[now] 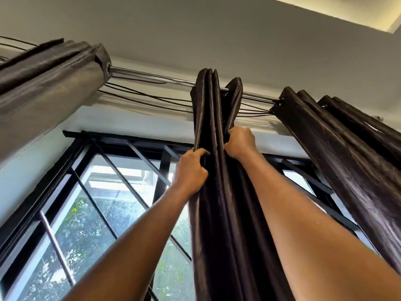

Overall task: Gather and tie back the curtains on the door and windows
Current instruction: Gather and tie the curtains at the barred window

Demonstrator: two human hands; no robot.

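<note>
Window (91, 213) panes in a black frame fill the lower left; above, a chrome rod (152, 76) carries a grey curtain (47, 83) bunched at its left end, a dark middle curtain (217, 192) and a dark right curtain (347, 159). The left hand (191, 172) pinches the middle curtain's left folds, the right hand (239, 143) clutches its right folds, both near the rod.
</note>
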